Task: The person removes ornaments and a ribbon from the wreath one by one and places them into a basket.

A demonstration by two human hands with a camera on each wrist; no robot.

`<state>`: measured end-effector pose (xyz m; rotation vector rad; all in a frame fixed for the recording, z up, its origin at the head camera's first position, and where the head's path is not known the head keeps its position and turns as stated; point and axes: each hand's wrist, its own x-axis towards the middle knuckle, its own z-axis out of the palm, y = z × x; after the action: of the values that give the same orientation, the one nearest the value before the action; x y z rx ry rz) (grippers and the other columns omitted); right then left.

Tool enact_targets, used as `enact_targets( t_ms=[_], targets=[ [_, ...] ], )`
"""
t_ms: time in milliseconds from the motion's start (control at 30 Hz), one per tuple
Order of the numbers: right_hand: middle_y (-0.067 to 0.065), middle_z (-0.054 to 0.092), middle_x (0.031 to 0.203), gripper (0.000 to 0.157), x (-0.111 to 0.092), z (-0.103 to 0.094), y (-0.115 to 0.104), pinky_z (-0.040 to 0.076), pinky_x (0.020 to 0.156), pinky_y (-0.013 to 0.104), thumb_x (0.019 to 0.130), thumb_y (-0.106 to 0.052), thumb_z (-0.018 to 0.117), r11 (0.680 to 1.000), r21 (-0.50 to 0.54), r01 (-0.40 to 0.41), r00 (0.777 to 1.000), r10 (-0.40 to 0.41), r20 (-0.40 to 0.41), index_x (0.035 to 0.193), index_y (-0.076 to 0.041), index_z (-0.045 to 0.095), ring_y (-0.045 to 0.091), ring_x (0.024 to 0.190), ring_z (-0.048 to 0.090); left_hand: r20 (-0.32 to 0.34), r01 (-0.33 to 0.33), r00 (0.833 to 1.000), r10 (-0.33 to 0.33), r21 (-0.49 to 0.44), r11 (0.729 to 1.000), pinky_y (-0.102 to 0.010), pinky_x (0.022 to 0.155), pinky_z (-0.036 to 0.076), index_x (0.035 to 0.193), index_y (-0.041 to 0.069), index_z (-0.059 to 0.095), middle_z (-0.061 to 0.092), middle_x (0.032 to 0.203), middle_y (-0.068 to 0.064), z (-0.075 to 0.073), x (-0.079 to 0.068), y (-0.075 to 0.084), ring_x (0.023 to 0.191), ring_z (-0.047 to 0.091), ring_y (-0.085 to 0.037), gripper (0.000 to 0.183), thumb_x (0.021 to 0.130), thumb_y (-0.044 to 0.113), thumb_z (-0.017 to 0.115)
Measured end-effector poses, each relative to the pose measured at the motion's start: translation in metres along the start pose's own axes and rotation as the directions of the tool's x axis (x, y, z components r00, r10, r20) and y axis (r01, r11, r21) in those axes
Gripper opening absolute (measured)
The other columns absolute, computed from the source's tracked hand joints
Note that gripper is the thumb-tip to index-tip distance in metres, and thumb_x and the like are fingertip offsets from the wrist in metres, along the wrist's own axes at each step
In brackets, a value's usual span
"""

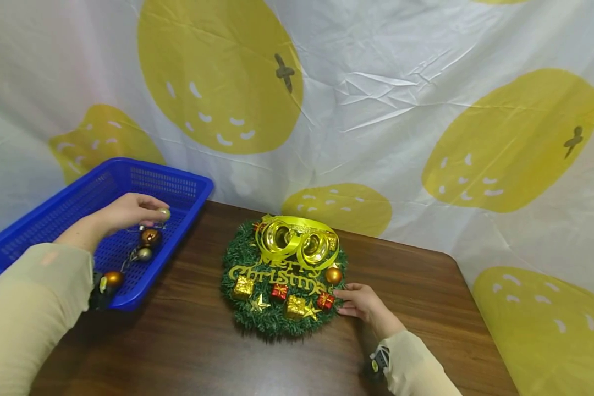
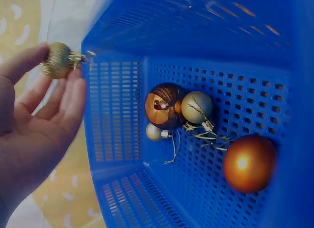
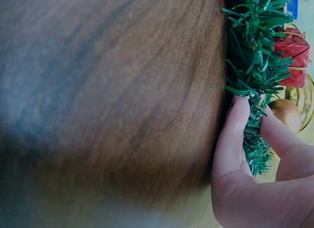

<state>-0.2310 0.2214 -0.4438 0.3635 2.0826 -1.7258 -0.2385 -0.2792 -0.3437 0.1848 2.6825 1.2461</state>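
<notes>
Between its thumb and fingers, my left hand point(image 1: 131, 212) pinches a small gold glitter bauble point(image 2: 57, 61) above the blue basket point(image 2: 294, 115). Inside the basket lie a shiny brown bauble point(image 2: 164, 105), a matte champagne bauble point(image 2: 197, 107), a small pale one point(image 2: 153, 132) and an orange one point(image 2: 250, 163). A green Christmas wreath point(image 1: 277, 327) lies on the table, with gold bells point(image 1: 314, 248), a ribbon, "Merry Christmas" lettering, gift boxes and stars. At its right edge my right hand point(image 1: 366, 305) grips the tinsel between thumb and fingers, near an orange bauble point(image 1: 334, 275).
The dark wooden table point(image 1: 401, 269) carries the wreath, with the basket at its left side. Behind and to the right hangs a white curtain point(image 1: 376, 110) with yellow fruit prints, close to the table's back edge.
</notes>
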Motion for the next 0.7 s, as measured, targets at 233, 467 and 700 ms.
enact_targets(
  t_ms=[233,467,700],
  targets=[
    [0.006,0.052,0.088,0.069,-0.0001,-0.0005,0.0004,0.056,0.059,0.024,0.089,-0.005,0.061,1.0,0.0,-0.001,1.0,0.001,0.003,0.141,0.015,0.019,0.014,0.06,0.057,0.064,0.063,0.996,-0.063,0.007,0.998,-0.031,0.082,0.054,0.127,-0.016,0.046,0.064,0.113,-0.019,-0.0021,0.0003,-0.0036,0.083,0.059,-0.003,0.055,0.092,0.024,0.058],
    [0.008,0.051,0.091,0.069,-0.0009,0.0001,0.0001,0.056,0.059,0.025,0.089,-0.006,0.061,1.0,-0.015,-0.002,1.0,0.002,-0.002,0.141,0.015,0.02,0.014,0.062,0.057,0.129,0.102,0.986,-0.103,0.017,0.995,-0.033,0.082,0.054,0.131,-0.016,0.042,0.06,0.12,-0.026,-0.0037,-0.0022,-0.0034,0.092,0.063,-0.013,0.054,0.094,0.021,0.054],
    [0.006,0.051,0.087,0.067,0.0,0.0001,0.0004,0.056,0.058,0.024,0.089,-0.004,0.06,1.0,0.006,0.003,1.0,-0.003,0.004,0.14,0.015,0.02,0.014,0.06,0.057,0.086,0.079,0.993,-0.08,0.012,0.997,-0.03,0.08,0.054,0.131,-0.014,0.043,0.055,0.124,-0.029,-0.0062,-0.0014,0.0034,0.096,0.063,-0.017,0.053,0.094,0.022,0.054]
  ],
)
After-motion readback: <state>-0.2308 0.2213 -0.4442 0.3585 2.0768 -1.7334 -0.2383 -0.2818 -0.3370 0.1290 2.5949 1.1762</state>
